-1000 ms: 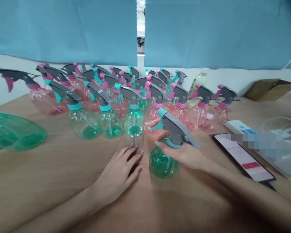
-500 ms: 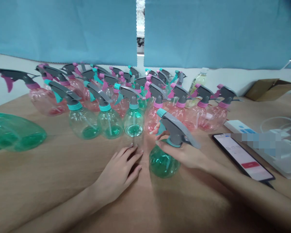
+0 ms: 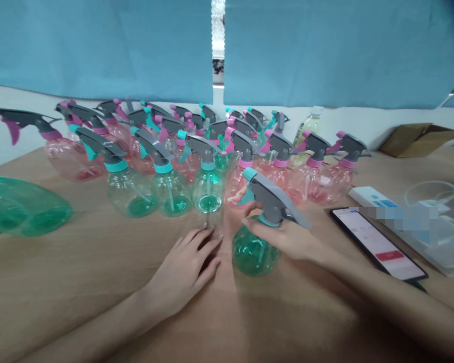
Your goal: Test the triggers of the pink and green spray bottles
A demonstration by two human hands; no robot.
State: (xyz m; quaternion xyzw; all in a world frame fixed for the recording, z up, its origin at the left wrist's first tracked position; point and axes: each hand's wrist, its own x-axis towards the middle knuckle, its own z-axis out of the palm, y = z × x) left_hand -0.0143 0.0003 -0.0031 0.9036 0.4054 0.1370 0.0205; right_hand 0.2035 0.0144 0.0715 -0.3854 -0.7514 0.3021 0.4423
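Observation:
A green spray bottle point(image 3: 255, 249) with a grey head and teal trigger stands upright on the wooden table point(image 3: 109, 272). Around its neck, just under the head, my right hand point(image 3: 278, 234) is closed, with a finger by the trigger. My left hand point(image 3: 191, 264) lies flat on the table to the left of that bottle, fingers spread and holding nothing. Just beyond it are green spray bottles with teal collars, among them one close ahead point(image 3: 209, 194). Pink spray bottles, such as one behind my right hand point(image 3: 335, 181), continue the row to the right.
More pink and green spray bottles crowd the back, and a large green bottle point(image 3: 26, 206) sits at the left edge. To the right lie a phone point(image 3: 378, 244), a white power strip point(image 3: 366, 199) with cables, and an open cardboard box point(image 3: 419, 140). Blue cloth point(image 3: 98, 50) covers the wall.
My right hand still grips the spray bottle at the neck; the finger at the trigger appears slightly more curled. My left hand has not moved. The whole view has shifted very slightly.

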